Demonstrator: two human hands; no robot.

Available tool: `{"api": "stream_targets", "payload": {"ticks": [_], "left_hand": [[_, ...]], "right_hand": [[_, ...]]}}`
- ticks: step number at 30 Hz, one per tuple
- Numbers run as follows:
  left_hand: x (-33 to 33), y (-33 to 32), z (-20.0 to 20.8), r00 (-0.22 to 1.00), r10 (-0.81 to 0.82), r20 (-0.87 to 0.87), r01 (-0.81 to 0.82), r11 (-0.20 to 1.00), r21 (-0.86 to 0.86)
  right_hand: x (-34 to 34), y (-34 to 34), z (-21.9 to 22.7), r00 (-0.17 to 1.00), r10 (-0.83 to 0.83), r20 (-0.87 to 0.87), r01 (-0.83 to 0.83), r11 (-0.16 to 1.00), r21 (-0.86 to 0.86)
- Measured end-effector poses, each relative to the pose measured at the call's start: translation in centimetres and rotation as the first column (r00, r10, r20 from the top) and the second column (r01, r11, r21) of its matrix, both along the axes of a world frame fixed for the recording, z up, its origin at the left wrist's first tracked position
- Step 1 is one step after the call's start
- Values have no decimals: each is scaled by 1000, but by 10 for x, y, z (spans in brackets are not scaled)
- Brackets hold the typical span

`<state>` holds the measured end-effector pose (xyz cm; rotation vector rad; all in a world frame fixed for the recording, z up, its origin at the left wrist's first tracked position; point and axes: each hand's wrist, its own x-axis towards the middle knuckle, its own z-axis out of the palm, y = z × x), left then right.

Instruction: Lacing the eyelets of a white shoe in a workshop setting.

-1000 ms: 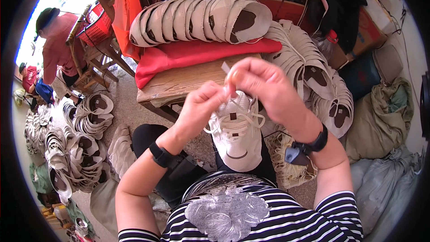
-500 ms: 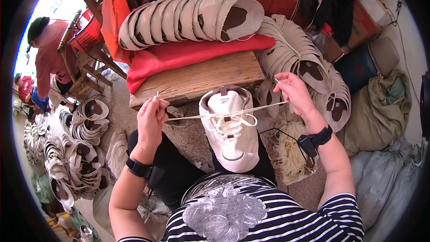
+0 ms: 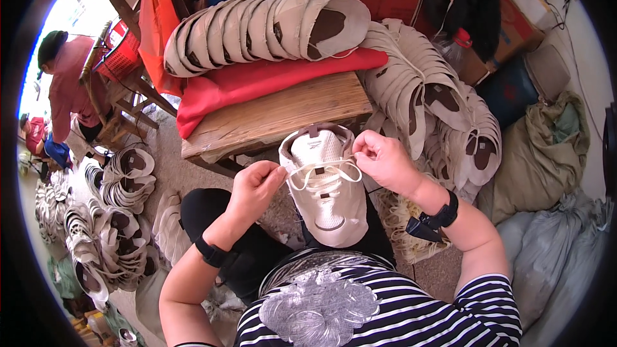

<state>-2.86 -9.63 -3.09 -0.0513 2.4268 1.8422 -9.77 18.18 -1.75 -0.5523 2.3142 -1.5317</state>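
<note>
A white sneaker (image 3: 335,213) rests at my lap with its toe toward me and its brown-lined collar away. A cream shoelace (image 3: 321,168) crosses its tongue, with a loop standing out at the right. At the shoe's left edge, my left hand (image 3: 256,187) pinches the lace between thumb and fingertips. My right hand (image 3: 387,162) is closed in a pinch by the right side of the collar, on the lace near that loop. The lace ends inside my fingers are hidden.
Behind the shoe stands a wooden bench (image 3: 276,115) with a red cloth (image 3: 257,83) and a row of nested beige shoe uppers (image 3: 270,26). More uppers (image 3: 443,96) hang at its right, above a bundle of cream laces (image 3: 402,222). Upper stacks (image 3: 119,238) lie left; another person (image 3: 71,83) is beyond.
Both hands have come inward and down from wide apart to the shoe's two sides. The lace, stretched straight across before, now lies close over the shoe.
</note>
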Motion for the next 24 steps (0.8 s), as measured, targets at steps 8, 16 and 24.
{"api": "stream_targets", "payload": {"ticks": [8,16,24], "left_hand": [[-6,5,3,1000,3,-25,-6,992,-124],[-28,7,35,973,-43,228,115,942,-314],[-37,-1,42,982,-180,63,190,897,-399]], "right_hand": [[7,-16,19,698,141,-702,114,946,303],[0,-14,20,895,64,-441,103,933,344],[-1,-13,19,911,156,-381,27,900,434]]}}
